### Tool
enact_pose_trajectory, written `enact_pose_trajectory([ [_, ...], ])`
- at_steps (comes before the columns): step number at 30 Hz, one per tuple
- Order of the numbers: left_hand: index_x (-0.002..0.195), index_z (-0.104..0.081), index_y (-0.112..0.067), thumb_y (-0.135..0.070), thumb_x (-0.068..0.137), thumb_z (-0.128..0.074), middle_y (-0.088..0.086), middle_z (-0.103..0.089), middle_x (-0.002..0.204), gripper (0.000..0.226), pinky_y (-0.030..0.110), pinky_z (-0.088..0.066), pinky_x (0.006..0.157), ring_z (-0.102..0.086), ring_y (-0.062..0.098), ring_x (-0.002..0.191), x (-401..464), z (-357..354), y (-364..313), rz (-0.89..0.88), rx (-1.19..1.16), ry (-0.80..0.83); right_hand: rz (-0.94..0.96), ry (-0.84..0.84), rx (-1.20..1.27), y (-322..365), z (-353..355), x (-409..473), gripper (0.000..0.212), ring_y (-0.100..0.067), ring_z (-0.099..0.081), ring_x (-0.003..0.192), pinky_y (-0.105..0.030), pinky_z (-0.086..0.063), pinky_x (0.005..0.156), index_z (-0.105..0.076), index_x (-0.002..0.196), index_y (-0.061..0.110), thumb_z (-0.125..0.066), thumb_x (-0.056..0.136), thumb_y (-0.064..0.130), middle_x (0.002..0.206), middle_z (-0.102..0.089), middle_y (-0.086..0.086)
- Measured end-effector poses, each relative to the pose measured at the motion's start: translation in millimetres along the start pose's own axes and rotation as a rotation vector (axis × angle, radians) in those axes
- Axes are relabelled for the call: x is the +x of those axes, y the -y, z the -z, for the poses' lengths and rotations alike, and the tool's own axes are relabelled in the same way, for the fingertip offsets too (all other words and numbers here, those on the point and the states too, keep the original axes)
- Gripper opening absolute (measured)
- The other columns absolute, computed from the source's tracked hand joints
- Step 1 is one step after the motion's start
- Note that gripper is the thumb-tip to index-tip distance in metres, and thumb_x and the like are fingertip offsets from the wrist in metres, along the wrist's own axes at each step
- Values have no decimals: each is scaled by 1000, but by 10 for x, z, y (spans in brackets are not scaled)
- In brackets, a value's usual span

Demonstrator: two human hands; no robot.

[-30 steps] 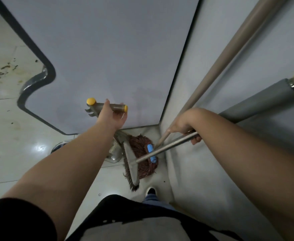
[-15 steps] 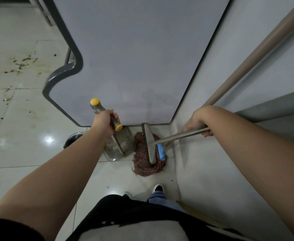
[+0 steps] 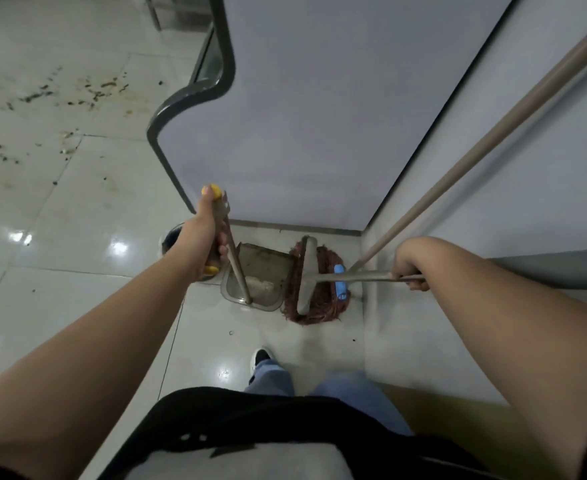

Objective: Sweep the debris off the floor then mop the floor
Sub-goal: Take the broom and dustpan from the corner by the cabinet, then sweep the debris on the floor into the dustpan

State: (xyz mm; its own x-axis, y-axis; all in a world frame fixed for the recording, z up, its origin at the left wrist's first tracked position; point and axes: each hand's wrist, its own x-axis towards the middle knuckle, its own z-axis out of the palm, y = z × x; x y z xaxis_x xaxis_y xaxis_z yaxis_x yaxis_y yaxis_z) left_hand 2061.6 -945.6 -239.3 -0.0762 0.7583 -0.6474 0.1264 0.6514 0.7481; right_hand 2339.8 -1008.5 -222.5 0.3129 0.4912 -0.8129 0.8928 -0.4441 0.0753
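Dustpan [image 3: 255, 282] now upright beside broom [image 3: 305, 275].

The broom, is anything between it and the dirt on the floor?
Yes: the dustpan sits right beside the broom, and the grey cabinet's curved corner juts out before the dirt, far left.

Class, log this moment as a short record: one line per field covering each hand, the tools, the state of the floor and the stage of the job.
left hand: grips the dustpan handle
right hand: grips the broom handle
dustpan: on the floor in the corner, left of the broom head
broom head: over the mop
mop: reddish strands on the floor, its pole leaning on the wall
floor: debris scattered at far left
stage: sweeping not yet done
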Motion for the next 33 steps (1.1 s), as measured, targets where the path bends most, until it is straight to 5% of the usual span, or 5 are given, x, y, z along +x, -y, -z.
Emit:
enact_pose_trajectory([
  [4,59,-47,-10,-76,82,-23,0,-44,40,73,16,-32,37,-40,15,31,-475,184,459,-36,55,-138,-184,229,161,-60,-408,120,37,-15,-40,47,-24,-37,41,-42,70,4,-43,101,26,66,-40,-9],
  [9,68,-48,-13,-77,80,-25,-6,-45,38,70,21,-38,43,-43,11,31,-1049,370,1028,-56,34,-138,-153,232,331,-181,-1120,98,41,-8,-30,12,-4,-26,26,-31,68,6,-39,102,27,68,-35,-10],
  [15,67,-47,-12,-74,83,-25,-6,-45,37,68,17,-37,36,-42,11,30,-1638,670,1513,-61,104,-214,-90,266,335,-87,-1603,-97,43,-8,-30,12,-4,-26,26,-34,68,7,-32,103,31,27,-40,-5],
  [27,67,-51,-12,-88,65,-28,-2,-46,45,80,28,-35,50,-42,16,35,-2353,2002,2451,43,62,-365,1,444,95,1156,-2433,-655,58,-11,-32,18,-8,-26,29,-35,55,10,-24,102,44,27,-35,-1],
  [33,66,-50,-12,-93,53,-27,-4,-46,40,86,26,-37,45,-43,15,33,-2710,3005,2874,58,10,-455,39,418,26,2074,-2845,-1134,40,-11,-37,22,-9,-32,32,-47,74,8,-60,86,44,42,-44,-2],
])
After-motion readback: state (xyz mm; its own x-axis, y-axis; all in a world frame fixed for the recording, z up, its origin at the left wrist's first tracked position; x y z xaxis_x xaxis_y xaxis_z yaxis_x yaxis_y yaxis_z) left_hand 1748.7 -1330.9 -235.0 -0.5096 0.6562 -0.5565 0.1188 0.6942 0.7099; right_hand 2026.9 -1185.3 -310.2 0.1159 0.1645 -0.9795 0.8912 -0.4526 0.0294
